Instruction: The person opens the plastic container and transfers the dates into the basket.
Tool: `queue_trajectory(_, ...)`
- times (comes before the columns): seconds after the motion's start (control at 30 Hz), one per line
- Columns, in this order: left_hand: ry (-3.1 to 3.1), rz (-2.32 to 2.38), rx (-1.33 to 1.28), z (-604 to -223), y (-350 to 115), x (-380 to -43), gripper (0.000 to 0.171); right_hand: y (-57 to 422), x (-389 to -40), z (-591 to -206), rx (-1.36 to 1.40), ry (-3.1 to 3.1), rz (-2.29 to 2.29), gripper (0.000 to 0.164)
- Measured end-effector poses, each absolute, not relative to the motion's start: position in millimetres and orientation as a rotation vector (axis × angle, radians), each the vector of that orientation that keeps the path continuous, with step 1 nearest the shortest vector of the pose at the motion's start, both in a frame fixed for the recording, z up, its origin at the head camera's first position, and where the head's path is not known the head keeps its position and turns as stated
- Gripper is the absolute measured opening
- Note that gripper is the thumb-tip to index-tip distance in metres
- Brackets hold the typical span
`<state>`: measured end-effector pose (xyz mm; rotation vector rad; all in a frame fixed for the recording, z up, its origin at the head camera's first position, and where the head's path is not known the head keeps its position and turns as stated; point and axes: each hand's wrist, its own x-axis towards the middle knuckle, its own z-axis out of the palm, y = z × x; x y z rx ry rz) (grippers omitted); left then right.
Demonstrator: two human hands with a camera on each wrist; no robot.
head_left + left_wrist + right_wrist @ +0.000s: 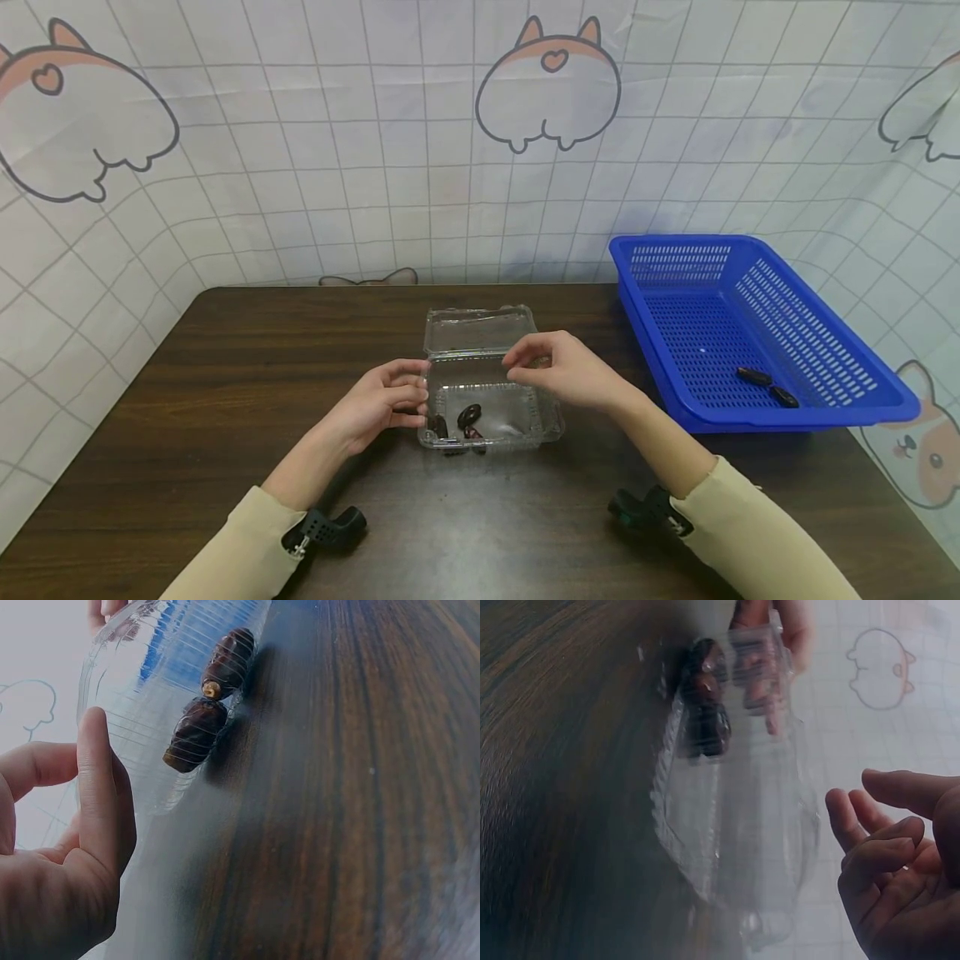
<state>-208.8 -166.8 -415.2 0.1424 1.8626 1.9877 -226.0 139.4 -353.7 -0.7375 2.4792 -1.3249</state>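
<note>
A clear plastic clamshell box (517, 398) stands on the table with its lid (480, 329) tipped back. Several dark brown dates (469, 415) lie in its left part; in the left wrist view two dates (196, 735) show through the wall. My left hand (378, 408) touches the box's left side, fingers fairly straight. Over the box's right side hovers my right hand (564, 367), its fingers loosely bent. In the right wrist view, the thumb (904, 787) stands apart from the fingers, with nothing between them.
On the right stands a blue slotted basket (652, 333) with two more dates (753, 376) on its floor. The dark wooden table (187, 433) meets a white grid-patterned cloth (360, 167) with cartoon animals at the back and sides.
</note>
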Motion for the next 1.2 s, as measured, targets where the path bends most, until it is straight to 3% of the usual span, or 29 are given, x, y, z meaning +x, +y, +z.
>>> queue_trajectory(0.7, 1.847, 2.000, 0.120, -415.0, -167.6, -209.3, 0.055, 97.2, -236.4, -383.4, -0.880, 2.430, -1.093, 0.024)
queue_trajectory(1.2, 1.848, 1.999, 0.117, -415.6, -167.7, -208.8, 0.054, 80.7, -238.0, -394.8, -0.802, 2.507, -0.909, 0.020)
